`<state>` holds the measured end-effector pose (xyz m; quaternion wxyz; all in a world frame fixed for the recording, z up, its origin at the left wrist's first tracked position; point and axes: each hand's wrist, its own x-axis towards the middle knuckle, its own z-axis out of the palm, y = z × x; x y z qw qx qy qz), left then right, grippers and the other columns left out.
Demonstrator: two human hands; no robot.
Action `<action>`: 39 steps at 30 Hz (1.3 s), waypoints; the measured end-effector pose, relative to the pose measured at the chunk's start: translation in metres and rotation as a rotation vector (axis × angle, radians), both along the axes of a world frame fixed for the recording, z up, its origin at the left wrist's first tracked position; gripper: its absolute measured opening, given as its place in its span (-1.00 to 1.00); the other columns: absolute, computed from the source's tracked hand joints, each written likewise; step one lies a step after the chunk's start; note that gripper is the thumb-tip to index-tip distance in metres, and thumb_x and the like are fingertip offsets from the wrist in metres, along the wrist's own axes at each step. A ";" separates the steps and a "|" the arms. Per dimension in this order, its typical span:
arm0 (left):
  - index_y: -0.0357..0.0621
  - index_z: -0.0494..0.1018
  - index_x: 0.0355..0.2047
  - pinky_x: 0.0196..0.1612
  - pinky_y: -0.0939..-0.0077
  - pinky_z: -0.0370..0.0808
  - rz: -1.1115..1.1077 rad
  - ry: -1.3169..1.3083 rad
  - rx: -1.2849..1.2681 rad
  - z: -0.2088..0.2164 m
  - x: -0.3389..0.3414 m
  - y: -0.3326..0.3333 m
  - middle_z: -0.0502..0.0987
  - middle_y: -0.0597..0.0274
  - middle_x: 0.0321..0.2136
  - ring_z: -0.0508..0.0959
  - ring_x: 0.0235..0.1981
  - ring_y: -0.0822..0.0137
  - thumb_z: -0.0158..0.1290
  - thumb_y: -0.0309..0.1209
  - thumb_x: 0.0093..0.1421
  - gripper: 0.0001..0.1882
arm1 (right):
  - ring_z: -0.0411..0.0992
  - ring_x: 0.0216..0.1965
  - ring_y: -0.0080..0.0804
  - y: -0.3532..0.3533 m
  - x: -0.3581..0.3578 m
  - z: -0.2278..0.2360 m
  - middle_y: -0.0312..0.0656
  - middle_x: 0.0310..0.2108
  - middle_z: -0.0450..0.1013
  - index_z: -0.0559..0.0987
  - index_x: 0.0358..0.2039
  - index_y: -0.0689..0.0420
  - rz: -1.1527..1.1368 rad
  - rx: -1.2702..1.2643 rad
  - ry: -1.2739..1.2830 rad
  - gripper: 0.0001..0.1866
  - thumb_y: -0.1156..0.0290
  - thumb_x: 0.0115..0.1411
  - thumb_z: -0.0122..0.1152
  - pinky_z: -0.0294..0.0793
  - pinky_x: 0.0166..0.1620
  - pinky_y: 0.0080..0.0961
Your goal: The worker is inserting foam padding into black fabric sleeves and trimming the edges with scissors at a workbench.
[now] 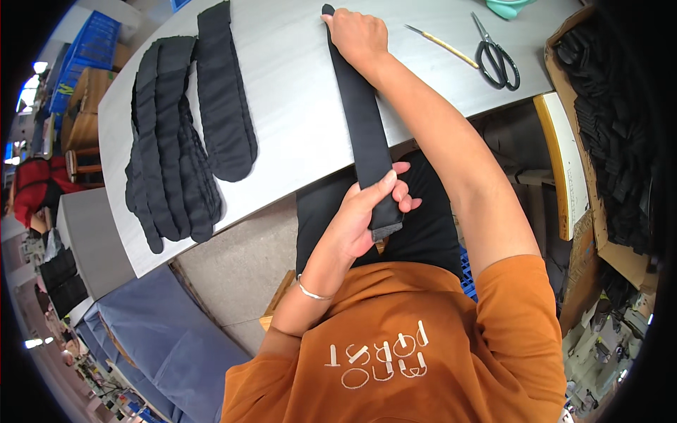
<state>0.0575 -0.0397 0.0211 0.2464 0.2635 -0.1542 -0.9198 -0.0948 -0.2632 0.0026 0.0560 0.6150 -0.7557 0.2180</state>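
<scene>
A long black fabric strip (361, 116) runs lengthwise between my two hands, over the front edge of the light grey table (293, 92). My left hand (361, 211) grips its near end over my lap, thumb on top and fingers curled beneath; a grey fuzzy end pokes out below. At the far end, my right hand (358, 37) is closed around the strip above the tabletop, with a dark tip showing past the knuckles. Left of it lies a separate pile of black round-ended strips (224, 99). Further left, several more overlapping black strips (166, 134) lie together.
Black-handled scissors (498, 65) and a thin pointed tool with a yellowish handle (451, 49) lie to the right. A turquoise object (509, 7) sits at the far edge. A cardboard box (624, 262) of black pieces stands right. Blue fabric (159, 331) is at lower left.
</scene>
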 end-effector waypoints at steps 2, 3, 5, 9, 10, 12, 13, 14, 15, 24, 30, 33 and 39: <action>-0.39 0.22 0.17 0.18 0.13 0.41 -0.009 -0.028 0.029 0.004 0.010 0.016 0.38 0.35 -0.47 0.48 -0.40 0.36 0.04 -0.19 0.37 -0.44 | 0.60 -0.48 -0.11 -0.006 -0.005 -0.013 -0.05 -0.56 0.58 0.61 -0.47 0.16 -0.006 -0.059 0.034 -0.60 0.06 0.26 0.16 0.57 -0.39 -0.24; -0.38 0.22 0.17 0.18 0.12 0.40 -0.015 -0.059 0.052 0.006 0.017 0.024 0.37 0.35 -0.48 0.48 -0.40 0.38 0.06 -0.21 0.36 -0.44 | 0.62 -0.46 -0.13 -0.013 -0.007 -0.019 -0.05 -0.53 0.59 0.63 -0.45 0.12 -0.009 -0.124 0.065 -0.66 0.10 0.23 0.20 0.61 -0.38 -0.26; -0.33 0.24 0.19 0.16 0.23 0.41 -0.043 0.006 0.074 -0.004 0.034 0.043 0.42 0.35 -0.45 0.51 -0.35 0.39 0.03 -0.30 0.37 -0.52 | 0.62 -0.47 -0.14 -0.025 -0.009 -0.023 -0.06 -0.54 0.59 0.63 -0.45 0.11 -0.039 -0.132 0.054 -0.67 0.10 0.23 0.20 0.61 -0.38 -0.26; -0.26 0.25 0.20 0.13 0.33 0.44 -0.185 -0.014 0.136 -0.012 0.062 0.089 0.52 0.25 -0.35 0.56 -0.24 0.36 -0.01 -0.37 0.39 -0.57 | 0.61 -0.47 -0.14 -0.041 -0.018 -0.019 -0.07 -0.55 0.59 0.62 -0.46 0.10 -0.114 -0.153 0.060 -0.68 0.10 0.22 0.21 0.61 -0.38 -0.27; -0.23 0.26 0.20 0.12 0.36 0.44 -0.132 -0.065 0.170 -0.012 0.067 0.090 0.54 0.22 -0.31 0.57 -0.21 0.35 -0.01 -0.37 0.39 -0.58 | 0.61 -0.47 -0.14 -0.041 -0.019 -0.018 -0.06 -0.53 0.59 0.62 -0.46 0.10 -0.091 -0.161 0.061 -0.68 0.10 0.22 0.21 0.60 -0.38 -0.27; -0.18 0.34 0.06 0.08 0.40 0.45 0.154 -0.267 0.047 -0.019 0.081 0.072 0.53 0.24 -0.22 0.55 -0.14 0.39 0.02 -0.36 0.38 -0.70 | 0.61 -0.47 -0.13 -0.035 -0.019 -0.021 -0.05 -0.52 0.59 0.63 -0.45 0.10 -0.058 -0.248 0.014 -0.68 0.10 0.22 0.21 0.60 -0.37 -0.25; -0.16 0.36 0.00 0.05 0.44 0.46 0.313 -0.313 0.021 -0.022 0.082 0.062 0.52 0.25 -0.19 0.54 -0.11 0.40 0.03 -0.36 0.37 -0.74 | 0.61 -0.47 -0.12 -0.034 -0.020 -0.022 -0.04 -0.51 0.59 0.63 -0.45 0.10 -0.026 -0.337 -0.031 -0.68 0.10 0.23 0.20 0.60 -0.36 -0.24; -0.16 0.36 0.00 0.05 0.44 0.46 0.317 -0.311 0.022 -0.022 0.078 0.057 0.52 0.25 -0.19 0.54 -0.11 0.40 0.03 -0.36 0.37 -0.74 | 0.61 -0.47 -0.12 -0.033 -0.020 -0.022 -0.04 -0.51 0.59 0.63 -0.45 0.10 -0.021 -0.337 -0.030 -0.68 0.10 0.23 0.20 0.60 -0.36 -0.24; -0.15 0.37 -0.03 0.02 0.51 0.43 0.353 -0.337 -0.067 -0.019 0.071 0.049 0.49 0.31 -0.22 0.51 -0.16 0.47 0.06 -0.42 0.35 -0.77 | 0.61 -0.45 -0.11 -0.035 -0.021 -0.020 -0.03 -0.51 0.60 0.63 -0.44 0.11 -0.071 -0.245 -0.025 -0.67 0.10 0.24 0.19 0.60 -0.34 -0.22; -0.14 0.33 -0.45 -0.31 0.75 0.40 0.361 -0.538 -0.314 -0.006 0.074 0.070 0.37 0.40 -0.45 0.40 -0.46 0.62 0.19 -0.77 0.09 -0.71 | 0.61 -0.42 -0.06 -0.033 -0.016 -0.019 -0.01 -0.49 0.60 0.62 -0.43 0.12 -0.150 -0.130 -0.012 -0.65 0.09 0.26 0.15 0.59 -0.29 -0.18; -0.14 0.35 -0.16 -0.03 0.26 0.51 0.339 -0.423 -0.163 -0.023 0.092 0.076 0.46 0.23 -0.28 0.52 -0.24 0.35 0.03 -0.39 0.31 -0.84 | 0.60 -0.46 -0.05 -0.032 -0.019 -0.013 -0.01 -0.52 0.58 0.62 -0.45 0.13 -0.145 -0.167 -0.031 -0.64 0.08 0.25 0.18 0.59 -0.33 -0.18; -0.18 0.34 -0.06 -0.07 0.29 0.52 0.331 -0.379 -0.094 -0.005 0.052 0.041 0.51 0.18 -0.18 0.54 -0.24 0.35 0.07 -0.36 0.31 -0.74 | 0.59 -0.47 -0.04 -0.027 -0.015 -0.015 -0.01 -0.54 0.58 0.62 -0.47 0.13 -0.161 -0.183 -0.019 -0.64 0.08 0.24 0.18 0.59 -0.34 -0.19; -0.20 0.35 -0.03 -0.34 0.48 0.47 0.118 -0.248 -0.077 -0.006 0.054 0.045 0.56 0.12 -0.31 0.53 -0.44 0.39 0.10 -0.49 0.28 -0.72 | 0.59 -0.48 -0.04 -0.018 -0.014 -0.015 0.00 -0.55 0.57 0.62 -0.46 0.14 -0.135 -0.174 0.004 -0.63 0.09 0.25 0.17 0.58 -0.35 -0.19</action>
